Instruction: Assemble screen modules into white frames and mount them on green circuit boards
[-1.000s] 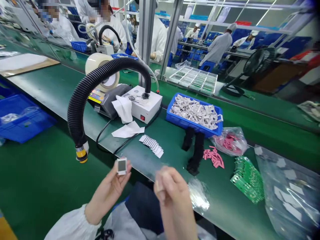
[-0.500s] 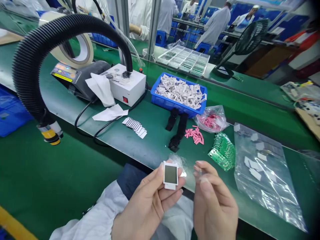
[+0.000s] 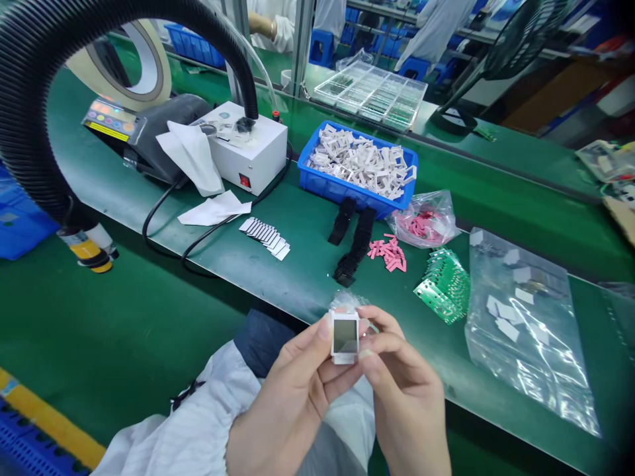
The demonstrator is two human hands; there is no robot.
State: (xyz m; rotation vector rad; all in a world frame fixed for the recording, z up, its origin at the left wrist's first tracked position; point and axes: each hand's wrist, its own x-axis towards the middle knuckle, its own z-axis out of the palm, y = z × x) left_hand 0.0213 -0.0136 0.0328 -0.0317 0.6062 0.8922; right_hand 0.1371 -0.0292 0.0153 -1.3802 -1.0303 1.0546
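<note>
In front of me my left hand [image 3: 292, 390] grips a small LCD screen [image 3: 345, 336] in a white frame, its grey face turned up toward me. My right hand [image 3: 404, 390] is at the frame's right side, fingers pinched on a small clear piece of film [image 3: 368, 330]. The fingers partly cover that film, so I cannot tell whether it lies on the screen. Just beyond my hands is a pile of clear films [image 3: 347, 299], partly hidden. Black strips [image 3: 354, 248] lie farther back on the green bench [image 3: 307, 281].
A blue bin [image 3: 357, 195] holds white plastic frames. Pink pieces [image 3: 389, 253], green circuit boards [image 3: 445, 284] and a clear bag [image 3: 530, 330] lie to the right. White cards [image 3: 265, 237], a white box [image 3: 253, 155] and a black hose [image 3: 30, 86] are on the left.
My left hand has brought the screen rightward and up to my right hand. The right hand has shifted left with the clear film, closing the gap. My view has tilted down and turned right.
</note>
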